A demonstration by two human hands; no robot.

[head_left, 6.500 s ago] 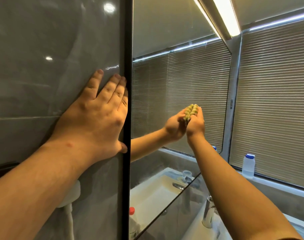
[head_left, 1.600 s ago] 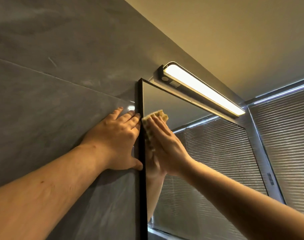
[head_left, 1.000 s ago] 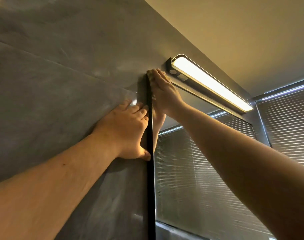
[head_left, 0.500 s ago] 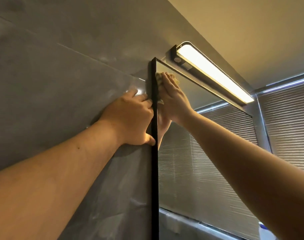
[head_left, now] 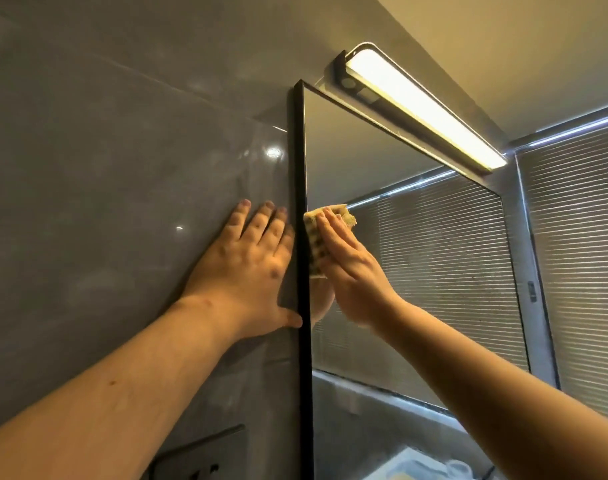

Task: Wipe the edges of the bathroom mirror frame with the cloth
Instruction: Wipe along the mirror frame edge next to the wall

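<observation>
- Right hand (head_left: pixel 351 268) flat, fingers (head_left: pixel 330 230) extended, pressing a yellow-green cloth (head_left: pixel 314 244) against the mirror glass (head_left: pixel 417 265), no pinch or fist visible; cloth trapped between palm side and glass.
- Cloth folded, waffle-like texture, left edge touching the inner side of the black frame's left vertical edge (head_left: pixel 302 237); top corner sticking out past the fingertips.
- Cloth roughly at mid-upper height of the left edge, well below the top-left corner (head_left: pixel 298 85).
- Reflection of the right hand visible in the glass right beneath the real hand, beside the frame.
- Left hand (head_left: pixel 250 275) open, palm flat on the grey wall tile (head_left: pixel 105 202), fingers spread and pointing up, holding nothing.
- Left thumb (head_left: pixel 290 320) touching the outer side of the frame; left index side just beside the frame edge.
- Two hands on opposite sides of the same frame edge, at roughly equal height, frame strip between them.
- Both forearms bare, entering from the bottom of the view, angled upward.
- Lit bar lamp (head_left: pixel 424 109) mounted on the wall above the mirror's top edge, well above the cloth.
- Window blinds (head_left: pixel 579 244) closed on the right; same blinds reflected in the mirror.
- Dark wall socket plate (head_left: pixel 198 455) on the tile, low, left of the frame.
</observation>
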